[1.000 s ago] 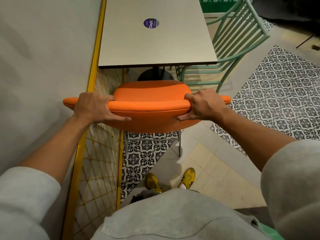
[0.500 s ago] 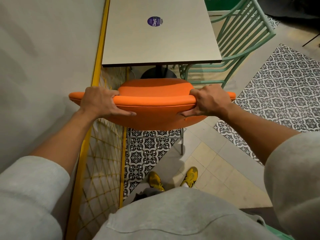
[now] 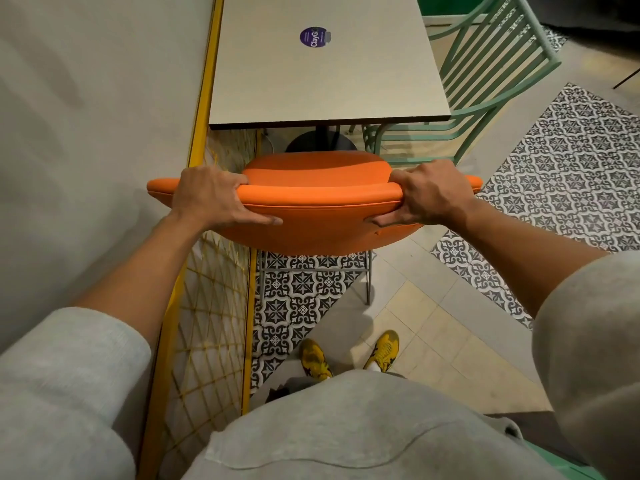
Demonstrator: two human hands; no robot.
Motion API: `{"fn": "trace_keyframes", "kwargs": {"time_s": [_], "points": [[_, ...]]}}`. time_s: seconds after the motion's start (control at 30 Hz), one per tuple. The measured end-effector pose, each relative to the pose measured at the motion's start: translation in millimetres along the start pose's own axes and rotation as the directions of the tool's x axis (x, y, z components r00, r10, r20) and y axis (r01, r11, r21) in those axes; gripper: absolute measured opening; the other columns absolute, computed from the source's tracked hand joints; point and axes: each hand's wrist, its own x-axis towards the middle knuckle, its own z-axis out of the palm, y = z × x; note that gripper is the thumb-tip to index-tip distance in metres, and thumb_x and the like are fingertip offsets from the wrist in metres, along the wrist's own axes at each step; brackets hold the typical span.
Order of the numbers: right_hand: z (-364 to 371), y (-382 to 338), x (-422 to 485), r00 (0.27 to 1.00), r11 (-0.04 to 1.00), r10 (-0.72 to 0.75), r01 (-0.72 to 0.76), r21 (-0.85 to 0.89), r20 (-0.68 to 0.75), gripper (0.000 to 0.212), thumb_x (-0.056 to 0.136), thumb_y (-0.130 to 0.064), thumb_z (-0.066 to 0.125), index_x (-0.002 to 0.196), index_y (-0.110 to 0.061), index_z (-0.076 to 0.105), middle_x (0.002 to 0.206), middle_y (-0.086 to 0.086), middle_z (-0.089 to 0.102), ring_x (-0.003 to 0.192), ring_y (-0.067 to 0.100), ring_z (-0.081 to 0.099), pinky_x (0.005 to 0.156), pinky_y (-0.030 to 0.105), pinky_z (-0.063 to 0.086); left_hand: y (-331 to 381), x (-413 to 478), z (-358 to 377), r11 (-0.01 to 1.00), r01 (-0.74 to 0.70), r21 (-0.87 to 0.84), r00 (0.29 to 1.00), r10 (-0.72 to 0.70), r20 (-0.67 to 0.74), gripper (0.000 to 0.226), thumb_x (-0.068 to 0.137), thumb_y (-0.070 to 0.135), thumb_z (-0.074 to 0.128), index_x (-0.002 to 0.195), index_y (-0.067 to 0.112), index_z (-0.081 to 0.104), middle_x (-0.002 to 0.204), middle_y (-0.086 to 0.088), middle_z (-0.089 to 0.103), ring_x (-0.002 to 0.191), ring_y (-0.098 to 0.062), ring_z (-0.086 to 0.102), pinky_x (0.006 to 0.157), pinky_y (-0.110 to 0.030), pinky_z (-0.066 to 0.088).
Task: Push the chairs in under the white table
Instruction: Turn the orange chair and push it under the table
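An orange padded chair (image 3: pixel 318 216) stands in front of me, its seat just short of the near edge of the white table (image 3: pixel 322 74). My left hand (image 3: pixel 211 199) grips the left part of the backrest's top edge, fingers over the front and thumb behind. My right hand (image 3: pixel 429 194) holds the right part the same way. A mint green slatted chair (image 3: pixel 485 64) stands at the table's right side, angled away, with part of its seat under the tabletop.
A grey wall with a yellow frame and yellow mesh (image 3: pixel 207 306) runs close along the left of the chair and table. A purple sticker (image 3: pixel 313 37) sits on the tabletop. The table's black base (image 3: pixel 320 142) is under it. My yellow shoes (image 3: pixel 346 355) stand on tiled floor.
The orange chair has slid a little forward toward the table, with both hands still gripping its backrest. My feet have followed slightly.
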Motion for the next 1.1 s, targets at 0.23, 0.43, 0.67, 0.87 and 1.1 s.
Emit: {"fn": "trace_keyframes", "kwargs": {"time_s": [0.23,0.43,0.67,0.87,1.1], "points": [[-3,6,3,1.0,1.0,-0.012,0.012,0.021,0.004,0.088,0.077,-0.103,0.04,0.096,-0.02,0.062,0.073,0.002,0.065,0.057,0.023,0.059,0.06,0.029,0.05,3,6,0,1.0,-0.026,-0.01,1.0,0.026,0.009,0.088,0.056,0.114,0.037,0.071,0.03,0.06,0.055,0.01,0.05,0.049,-0.018,0.055,0.058,-0.026,0.041],[-4,9,5,1.0,1.0,-0.001,0.001,0.006,-0.03,0.089,0.074,-0.105,0.035,0.091,-0.021,0.061,0.067,0.0,0.061,0.053,0.022,0.056,0.056,0.028,0.044,3,10,4,1.0,-0.019,-0.014,1.0,0.019,-0.018,0.085,0.057,0.113,0.039,0.065,0.03,0.055,0.051,0.01,0.048,0.045,-0.017,0.052,0.055,-0.026,0.044],[-1,1,5,0.997,0.999,0.038,-0.037,0.022,-0.063,0.087,0.074,-0.106,0.036,0.087,-0.023,0.059,0.065,-0.003,0.058,0.05,0.02,0.052,0.057,0.027,0.037,-6,8,7,1.0,0.0,-0.019,0.999,0.0,-0.038,0.085,0.058,0.112,0.043,0.073,0.031,0.065,0.049,0.013,0.042,0.042,-0.015,0.047,0.054,-0.024,0.039],[2,0,8,0.995,0.997,0.066,-0.062,0.052,-0.075,0.088,0.074,-0.106,0.037,0.087,-0.022,0.061,0.063,-0.004,0.053,0.049,0.019,0.05,0.057,0.026,0.038,-5,10,3,1.0,0.02,-0.02,0.999,-0.021,-0.032,0.085,0.058,0.112,0.043,0.075,0.032,0.067,0.05,0.018,0.034,0.043,-0.015,0.045,0.054,-0.023,0.036],[3,-1,3,0.996,0.997,0.061,-0.058,0.053,-0.063,0.088,0.073,-0.106,0.037,0.09,-0.022,0.059,0.072,-0.001,0.063,0.056,0.022,0.057,0.059,0.028,0.043,3,1,0,0.999,0.046,-0.005,0.999,-0.046,-0.022,0.086,0.055,0.113,0.04,0.069,0.029,0.052,0.051,0.007,0.046,0.045,-0.022,0.05,0.055,-0.034,0.052]]}}
